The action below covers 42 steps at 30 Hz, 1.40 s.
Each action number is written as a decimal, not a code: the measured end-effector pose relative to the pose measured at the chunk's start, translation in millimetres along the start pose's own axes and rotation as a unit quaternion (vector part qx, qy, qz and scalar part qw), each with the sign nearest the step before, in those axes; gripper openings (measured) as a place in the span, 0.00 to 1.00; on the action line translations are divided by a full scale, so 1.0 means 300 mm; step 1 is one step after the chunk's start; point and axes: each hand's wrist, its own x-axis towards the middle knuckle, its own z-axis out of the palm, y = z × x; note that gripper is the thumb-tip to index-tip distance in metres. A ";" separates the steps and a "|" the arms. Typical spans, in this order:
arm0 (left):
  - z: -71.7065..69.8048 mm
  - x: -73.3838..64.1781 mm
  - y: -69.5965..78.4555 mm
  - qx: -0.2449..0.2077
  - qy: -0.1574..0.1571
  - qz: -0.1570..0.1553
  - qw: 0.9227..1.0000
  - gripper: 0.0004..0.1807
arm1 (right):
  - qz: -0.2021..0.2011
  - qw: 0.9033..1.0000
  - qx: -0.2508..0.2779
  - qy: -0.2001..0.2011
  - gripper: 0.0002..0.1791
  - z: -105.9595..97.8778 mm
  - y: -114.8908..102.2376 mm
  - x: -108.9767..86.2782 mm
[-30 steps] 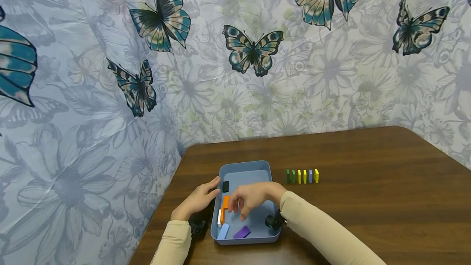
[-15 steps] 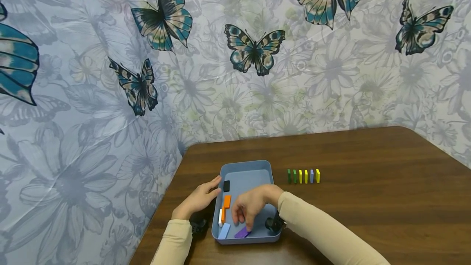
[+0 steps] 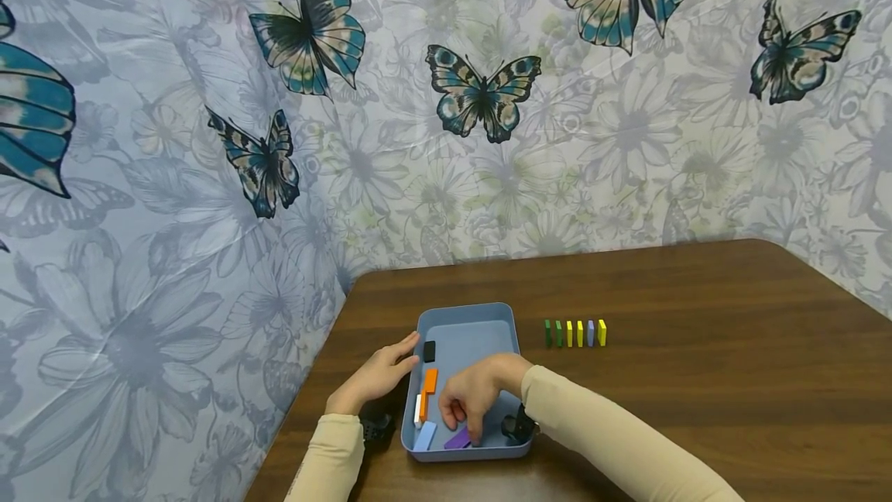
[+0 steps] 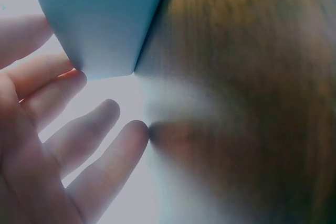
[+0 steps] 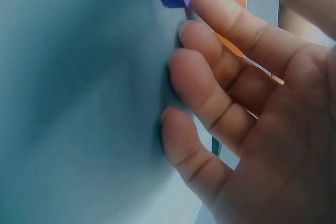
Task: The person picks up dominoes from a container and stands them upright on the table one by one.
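inside the blue tray (image 3: 481,328), five blocks (image 3: 431,380) plus purple block (image 3: 456,438) in right-hand grip (image 3: 475,393), left-hand grip (image 3: 374,378) slack outside

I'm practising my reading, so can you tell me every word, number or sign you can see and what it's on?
None that can be read: no letters or numbers show on the blue-grey tray, the purple block, the row of small blocks or the butterfly wall covering.
Left sleeve: a faint mark, too small to tell whether it is writing.
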 end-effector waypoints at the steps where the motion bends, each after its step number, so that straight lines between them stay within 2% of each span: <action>1: 0.004 0.005 -0.014 0.002 0.001 0.000 1.000 0.29 | 0.002 1.000 -0.007 0.001 0.15 0.001 -0.002 0.001; 6: 0.006 0.005 -0.021 0.006 -0.003 -0.004 1.000 0.31 | 0.008 0.999 -0.041 0.011 0.14 0.012 -0.005 0.008; 11: 0.006 0.007 -0.020 0.009 0.002 0.000 1.000 0.30 | 0.005 0.998 -0.054 0.016 0.12 0.017 -0.005 0.012; 17: 0.005 0.007 -0.016 -0.007 0.005 0.002 1.000 0.29 | 0.002 0.999 -0.044 0.018 0.10 0.015 -0.006 0.009; 35: 0.004 0.001 -0.015 0.008 -0.006 -0.001 1.000 0.30 | 0.014 0.998 -0.022 0.054 0.07 0.026 -0.023 -0.015; 42: 0.005 0.003 -0.019 0.012 -0.001 0.001 1.000 0.29 | 0.033 0.995 -0.019 0.089 0.07 0.019 -0.034 -0.043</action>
